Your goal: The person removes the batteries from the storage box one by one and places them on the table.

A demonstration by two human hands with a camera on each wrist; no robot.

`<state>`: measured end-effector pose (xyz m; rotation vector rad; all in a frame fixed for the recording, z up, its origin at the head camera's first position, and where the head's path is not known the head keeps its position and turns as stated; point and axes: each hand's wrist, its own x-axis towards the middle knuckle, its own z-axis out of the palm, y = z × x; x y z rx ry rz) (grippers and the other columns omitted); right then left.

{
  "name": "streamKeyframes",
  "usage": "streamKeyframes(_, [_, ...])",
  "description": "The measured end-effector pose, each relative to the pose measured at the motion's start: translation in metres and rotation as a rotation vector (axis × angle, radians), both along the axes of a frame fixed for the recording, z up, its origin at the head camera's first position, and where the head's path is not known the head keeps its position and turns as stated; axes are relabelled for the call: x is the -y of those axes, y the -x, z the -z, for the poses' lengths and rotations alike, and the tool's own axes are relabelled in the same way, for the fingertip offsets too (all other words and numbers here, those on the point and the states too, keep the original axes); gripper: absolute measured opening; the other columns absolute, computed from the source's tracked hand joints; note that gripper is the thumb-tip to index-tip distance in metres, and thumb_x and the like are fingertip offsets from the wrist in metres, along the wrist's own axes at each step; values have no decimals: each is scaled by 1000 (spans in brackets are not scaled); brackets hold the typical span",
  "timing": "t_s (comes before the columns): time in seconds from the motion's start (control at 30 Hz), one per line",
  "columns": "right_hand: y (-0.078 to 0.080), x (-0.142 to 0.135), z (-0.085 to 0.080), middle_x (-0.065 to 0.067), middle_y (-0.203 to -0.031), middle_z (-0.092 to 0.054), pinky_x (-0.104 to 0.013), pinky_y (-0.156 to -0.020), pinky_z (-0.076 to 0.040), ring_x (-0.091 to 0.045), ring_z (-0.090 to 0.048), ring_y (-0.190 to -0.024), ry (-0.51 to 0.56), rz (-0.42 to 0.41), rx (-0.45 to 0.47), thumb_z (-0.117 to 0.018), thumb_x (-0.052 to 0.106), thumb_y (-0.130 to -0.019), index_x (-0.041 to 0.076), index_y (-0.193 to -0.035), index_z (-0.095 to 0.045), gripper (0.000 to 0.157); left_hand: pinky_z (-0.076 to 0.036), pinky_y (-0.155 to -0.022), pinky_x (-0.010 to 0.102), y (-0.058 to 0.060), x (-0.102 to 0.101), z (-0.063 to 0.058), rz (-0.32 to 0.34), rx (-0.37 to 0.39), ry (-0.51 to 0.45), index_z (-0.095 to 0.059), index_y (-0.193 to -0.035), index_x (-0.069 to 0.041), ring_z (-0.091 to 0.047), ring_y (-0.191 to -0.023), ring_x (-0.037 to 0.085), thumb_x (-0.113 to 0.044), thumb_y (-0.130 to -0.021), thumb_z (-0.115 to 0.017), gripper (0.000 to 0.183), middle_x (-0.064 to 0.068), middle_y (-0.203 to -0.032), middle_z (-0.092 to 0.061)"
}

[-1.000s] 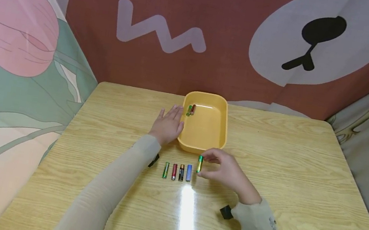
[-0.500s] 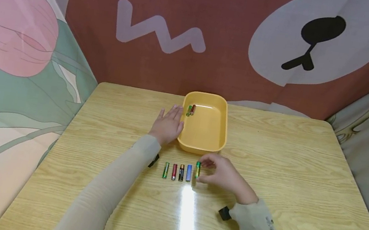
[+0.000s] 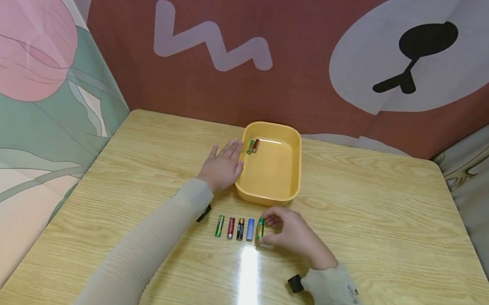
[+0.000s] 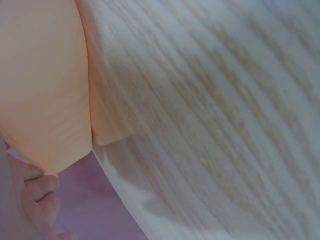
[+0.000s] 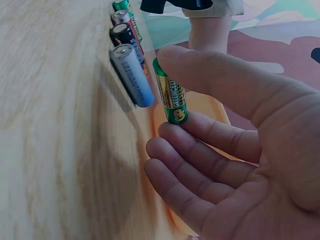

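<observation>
Pinched end to end between thumb and fingers of my right hand (image 3: 291, 232) is a green and gold battery (image 5: 171, 95). It stands at the right end of a row, beside a blue battery (image 5: 132, 75). Further left in that row lie a black battery (image 3: 240, 229), a red battery (image 3: 230, 228) and a green battery (image 3: 220, 226). My left hand (image 3: 222, 166) has its fingers straight, resting against the left side of a yellow tray (image 3: 266, 199). Inside the tray, near its left wall, a green battery (image 3: 250, 146) and a red battery (image 3: 256, 146) lie side by side.
The wooden table (image 3: 372, 219) carries the tray at its back edge, in front of a reddish-brown printed cloth (image 3: 281, 95). Patterned cloths hang on both sides. A bright light reflection (image 3: 248, 285) lies on the tabletop in front of the row.
My right hand has brought the green and gold battery towards me and slightly left, into line with the row. The left hand and the tray have not moved.
</observation>
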<state>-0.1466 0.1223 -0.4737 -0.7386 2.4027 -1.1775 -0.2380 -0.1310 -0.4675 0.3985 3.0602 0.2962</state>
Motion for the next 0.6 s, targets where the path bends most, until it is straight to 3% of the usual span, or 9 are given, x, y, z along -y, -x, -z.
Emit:
streamKeyframes(0.3, [2, -1, 7, -1, -107, -66, -36, -92, -54, -18, -63, -99, -4, 14, 43, -90, 16, -76, 5, -115, -66, 47, -8, -125, 51, 0, 0, -1, -5, 16, 12, -14, -164, -10, -6, -156, 19, -37, -110, -28, 62, 4, -169, -16])
streamKeyframes(0.6, [2, -1, 13, -3, -105, -66, -37, -91, -54, -19, -62, -97, 6, 0, 8, -91, 17, -74, 3, -112, -67, 47, -7, -125, 51, 0, 0, 1, -6, 12, 1, -14, -164, -9, -6, -156, 21, -37, -110, -27, 62, 6, -169, -17])
